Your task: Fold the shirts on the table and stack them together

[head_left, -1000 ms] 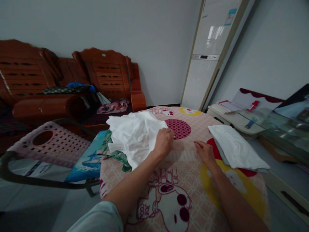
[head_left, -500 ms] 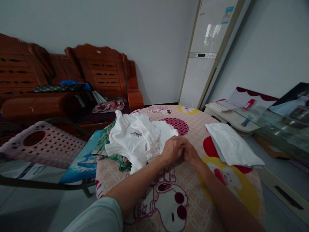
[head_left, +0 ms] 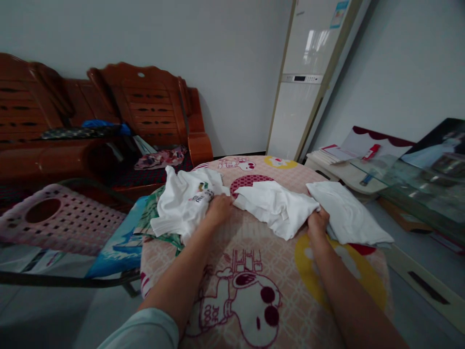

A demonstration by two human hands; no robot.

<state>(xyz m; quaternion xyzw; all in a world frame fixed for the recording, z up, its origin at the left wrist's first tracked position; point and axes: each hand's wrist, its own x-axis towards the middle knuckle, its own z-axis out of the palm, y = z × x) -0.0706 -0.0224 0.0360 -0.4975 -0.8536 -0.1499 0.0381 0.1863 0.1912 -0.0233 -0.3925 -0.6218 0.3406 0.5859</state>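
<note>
Cloth (head_left: 278,208) in right grip (head_left: 318,222), folded stack (head_left: 354,215) beside, chair (head_left: 85,225) left

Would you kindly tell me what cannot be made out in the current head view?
All in the head view:
Left hand: fingertips hidden by the hand; its grip is unclear.
Right hand: fingers partly hidden by the white cloth it holds.
Green checked cloth: partly covered by the printed white garment.
Garment's print: too small to read.
Wooden bench: cut off by the left edge.
</note>
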